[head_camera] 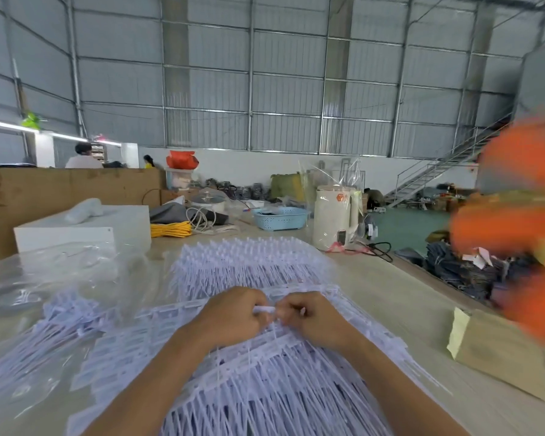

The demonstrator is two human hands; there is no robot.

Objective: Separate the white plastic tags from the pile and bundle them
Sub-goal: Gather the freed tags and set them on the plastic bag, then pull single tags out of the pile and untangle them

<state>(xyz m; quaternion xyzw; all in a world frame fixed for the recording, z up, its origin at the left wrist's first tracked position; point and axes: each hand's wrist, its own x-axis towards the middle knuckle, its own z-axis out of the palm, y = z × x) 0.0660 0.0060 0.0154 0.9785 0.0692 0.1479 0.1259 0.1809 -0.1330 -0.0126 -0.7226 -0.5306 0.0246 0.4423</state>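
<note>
Here, your left hand and right hand met above the pile of white plastic tags, which spread across the table directly before you, each hand pinching one end of a small white tag piece with curled fingers. Beyond the pile stood a second heap of tags (its pegs upright), with a blue basket and a cream kettle farther back.
</note>
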